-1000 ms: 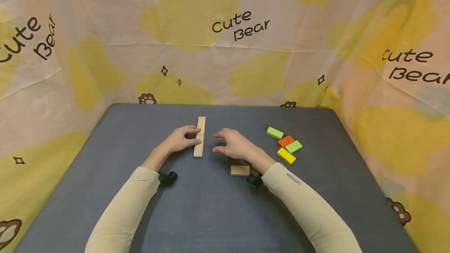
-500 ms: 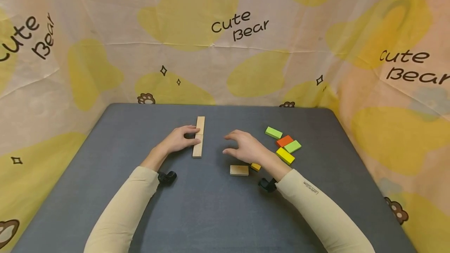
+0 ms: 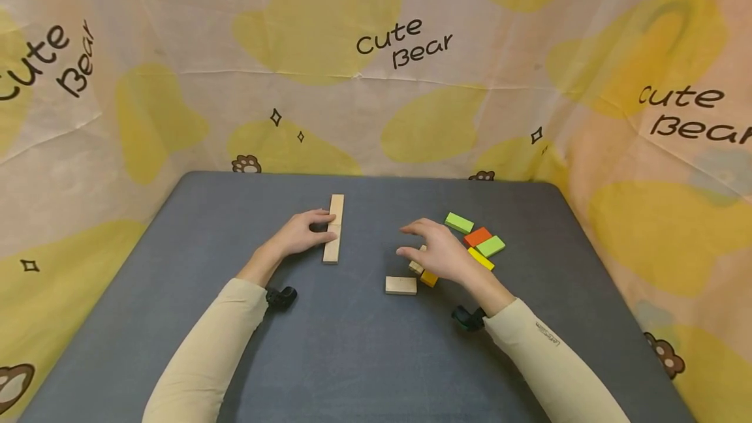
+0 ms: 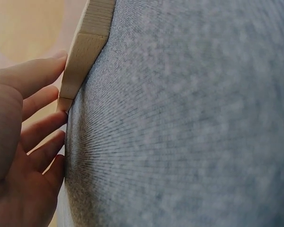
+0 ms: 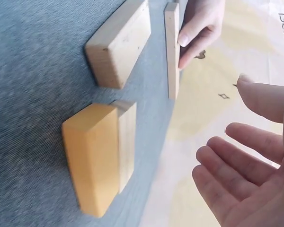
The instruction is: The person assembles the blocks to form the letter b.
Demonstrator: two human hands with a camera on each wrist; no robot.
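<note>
Two plain wooden blocks lie end to end in a row; the near block (image 3: 331, 253) and the far block (image 3: 337, 203) meet beside my left hand (image 3: 299, 234). Its thumb and fingertips touch the row's left side, fingers fairly straight; the left wrist view shows the tips along the wooden edge (image 4: 80, 61). My right hand (image 3: 443, 252) hovers with spread fingers, holding nothing. Below it lie an orange block (image 5: 90, 158) and a plain block (image 5: 127, 146) side by side, partly hidden by the hand in the head view. Another plain block (image 3: 401, 286) lies just left of them.
Right of my right hand lie a green block (image 3: 459, 222), a red block (image 3: 477, 236), a second green block (image 3: 491, 246) and a partly covered yellow block (image 3: 483, 260). A printed cloth (image 3: 423, 116) rises behind the grey table (image 3: 329, 358).
My right hand has moved right, away from the two-block row and over the loose blocks, uncovering the orange block. My left hand has stayed at the row.
</note>
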